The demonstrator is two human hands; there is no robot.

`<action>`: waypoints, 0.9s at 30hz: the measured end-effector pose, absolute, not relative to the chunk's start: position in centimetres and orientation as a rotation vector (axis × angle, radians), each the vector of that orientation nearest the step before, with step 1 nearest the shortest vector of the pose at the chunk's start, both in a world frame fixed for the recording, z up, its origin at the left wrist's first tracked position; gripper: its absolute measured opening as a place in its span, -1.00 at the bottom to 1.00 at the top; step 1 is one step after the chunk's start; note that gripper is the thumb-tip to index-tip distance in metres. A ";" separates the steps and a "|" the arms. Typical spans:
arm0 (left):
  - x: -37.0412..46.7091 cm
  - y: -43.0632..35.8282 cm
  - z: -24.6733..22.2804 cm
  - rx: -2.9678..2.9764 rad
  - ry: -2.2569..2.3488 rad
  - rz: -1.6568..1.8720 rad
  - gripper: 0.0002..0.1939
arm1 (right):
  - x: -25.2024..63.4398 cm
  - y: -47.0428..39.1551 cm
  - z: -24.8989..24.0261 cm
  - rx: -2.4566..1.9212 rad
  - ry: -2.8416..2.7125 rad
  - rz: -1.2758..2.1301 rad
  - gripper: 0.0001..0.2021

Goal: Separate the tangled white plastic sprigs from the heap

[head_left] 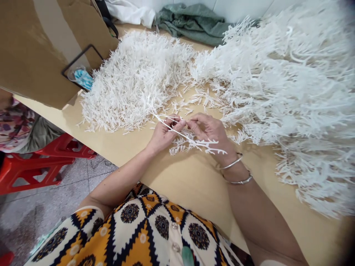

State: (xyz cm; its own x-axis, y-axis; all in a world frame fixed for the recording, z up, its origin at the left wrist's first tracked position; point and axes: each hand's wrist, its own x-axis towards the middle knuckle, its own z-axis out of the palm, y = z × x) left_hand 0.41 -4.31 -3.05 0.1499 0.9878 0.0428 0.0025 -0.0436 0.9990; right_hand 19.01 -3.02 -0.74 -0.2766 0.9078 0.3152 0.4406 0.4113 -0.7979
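My left hand (164, 135) is closed on a thin white branched plastic stem (185, 137), which slants across the fingers with its forked end toward my right wrist. Close beside the left thumb, my right hand (213, 132) has its thumb and index finger pinched together. Whatever sits between those right fingertips is too small to make out. Beneath the hands, several short white sprigs (179, 147) lie on the table. A heap of small white sprigs (133, 77) rises just beyond the left hand. To the right spreads a large pile of longer white branched stems (283, 88).
The tan table (177, 184) carries a big cardboard box (36, 48) at its left. Behind the heaps lies dark green cloth (191, 22), near white fabric (131, 13). Red plastic stools (36, 171) and another person's patterned clothing (15, 125) are on the left.
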 end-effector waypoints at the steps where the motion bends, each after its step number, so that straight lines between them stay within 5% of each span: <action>1: 0.5 -4.3 -2.9 1.308 1.088 1.120 -0.60 | 18.9 -3.1 -0.7 -1.156 -1.883 0.747 -0.81; 10: -0.2 -4.1 -2.4 1.500 1.008 1.046 -0.58 | 18.1 -3.4 -1.0 -1.205 -1.960 0.578 -0.66; 19: -0.1 -4.5 -2.5 1.466 1.030 1.109 -0.51 | 21.2 0.0 -4.1 -1.403 -1.297 0.742 -0.67; 22: -0.1 -4.4 -2.7 1.377 1.055 1.142 -0.52 | 21.9 0.2 -4.4 -1.262 -1.346 0.764 -0.79; 27: 0.0 -4.2 -2.7 1.335 1.051 1.108 -0.52 | 21.0 -1.3 -2.6 -1.143 -1.559 0.710 -0.62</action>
